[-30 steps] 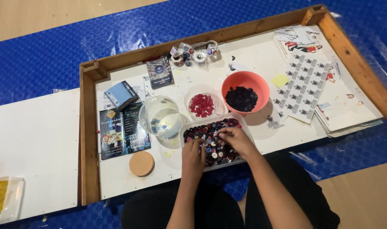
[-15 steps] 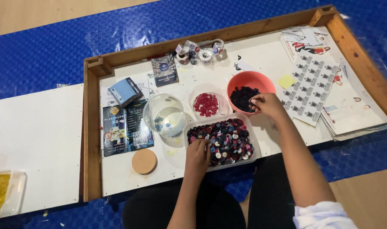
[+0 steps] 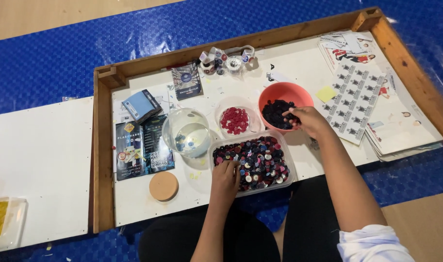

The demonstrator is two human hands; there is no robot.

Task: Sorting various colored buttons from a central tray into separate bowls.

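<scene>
Two hands work over a table (image 3: 299, 68) edged with a wooden frame. A second ago both hands were in the clear tray (image 3: 253, 165) of mixed buttons; half a second ago the right hand (image 3: 306, 121) had already gone up to the orange bowl (image 3: 284, 104), and it is there now, fingers curled over the rim at about the bowl's 4 o'clock, above the dark buttons (image 3: 275, 112) inside. Its grip is bunched downward, fingertips close together; whether a button is pinched between them I cannot tell. The left hand (image 3: 226, 177) has stayed in the tray, at its 8 o'clock corner, fingers bent and pressed into the button pile; what it pinches, if anything, is hidden.

From the tray, the orange bowl lies at 1 o'clock, a small clear bowl of red buttons (image 3: 235, 120) at 12 o'clock, and a glass bowl (image 3: 187, 132) with a few buttons at 10 o'clock. A cork disc (image 3: 163, 186) lies at the tray's 9 o'clock, printed cards (image 3: 136, 145) further left, paper sheets (image 3: 357, 97) to the right.

Judging by the move, dark buttons are being carried from tray to orange bowl, colour by colour; the tray remains quite full.
</scene>
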